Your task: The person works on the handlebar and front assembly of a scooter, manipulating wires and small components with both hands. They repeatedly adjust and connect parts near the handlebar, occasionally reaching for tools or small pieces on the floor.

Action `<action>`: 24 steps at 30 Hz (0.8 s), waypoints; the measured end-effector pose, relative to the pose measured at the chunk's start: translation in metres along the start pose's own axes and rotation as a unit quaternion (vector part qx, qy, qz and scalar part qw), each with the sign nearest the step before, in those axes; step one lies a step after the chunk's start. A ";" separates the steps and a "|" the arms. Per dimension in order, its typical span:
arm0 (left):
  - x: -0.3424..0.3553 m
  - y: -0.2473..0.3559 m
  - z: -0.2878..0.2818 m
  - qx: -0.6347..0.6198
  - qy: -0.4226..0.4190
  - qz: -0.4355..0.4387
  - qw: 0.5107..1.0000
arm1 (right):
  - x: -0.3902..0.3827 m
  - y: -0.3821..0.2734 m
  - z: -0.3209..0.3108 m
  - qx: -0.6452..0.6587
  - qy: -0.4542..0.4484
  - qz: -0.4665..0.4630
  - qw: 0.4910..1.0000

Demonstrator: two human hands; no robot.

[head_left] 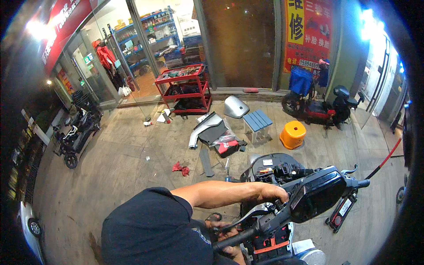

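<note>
My left arm reaches across to a partly stripped black electric scooter (277, 171). My left hand (274, 193) is closed at the middle of its handlebar, beside the dark display housing (319, 193). The display hides the fingertips and whatever they hold. Lower down, my right hand (232, 251) is partly covered by the black handlebar grip (238, 239). Its bent fingers show above and below the grip, around something I cannot make out. A silver brake lever (252, 213) lies between the two hands. Below the bar, the opened front shows wiring and an orange-red strip (271, 245).
Grey body panels (206, 128), a silver cover (236, 107), a blue-topped stool (258, 121), an orange stool (293, 135) and a red rag (180, 168) lie or stand on the paving. Beyond is a red tool cart (183, 90). A red-handled floor jack (342, 212) is at right.
</note>
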State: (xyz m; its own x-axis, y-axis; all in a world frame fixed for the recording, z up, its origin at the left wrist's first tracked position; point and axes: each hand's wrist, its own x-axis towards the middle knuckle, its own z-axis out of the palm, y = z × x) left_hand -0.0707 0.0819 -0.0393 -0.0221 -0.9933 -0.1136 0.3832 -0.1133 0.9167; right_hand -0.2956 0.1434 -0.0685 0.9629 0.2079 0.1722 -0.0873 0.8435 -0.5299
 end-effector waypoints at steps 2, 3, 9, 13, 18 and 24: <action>0.002 -0.008 -0.008 0.011 -0.034 0.023 0.999 | 0.002 0.004 -0.003 -0.033 -0.025 -0.056 0.998; 0.002 -0.010 -0.010 0.042 -0.037 0.051 0.997 | 0.006 0.007 -0.005 -0.056 -0.038 -0.087 0.994; -0.004 0.001 0.005 0.029 0.013 0.033 0.999 | 0.002 0.003 -0.002 0.003 -0.004 -0.021 1.000; -0.003 0.014 0.018 -0.064 0.084 -0.078 0.991 | 0.000 0.007 -0.002 0.014 0.000 -0.019 1.000; -0.002 0.020 0.019 -0.031 0.083 -0.066 0.994 | 0.007 0.019 -0.008 0.049 -0.078 -0.112 0.989; -0.002 0.011 0.015 -0.038 0.078 -0.075 0.993 | 0.013 -0.021 0.001 0.907 0.188 -0.043 -0.374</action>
State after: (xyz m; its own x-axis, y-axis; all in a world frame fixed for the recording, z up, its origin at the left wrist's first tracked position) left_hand -0.0797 0.0822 -0.0232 0.0573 -0.9492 -0.3095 0.4550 -0.2511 0.8544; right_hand -0.2813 0.1288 -0.0539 0.8430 0.5377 0.0132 0.5310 -0.8281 -0.1798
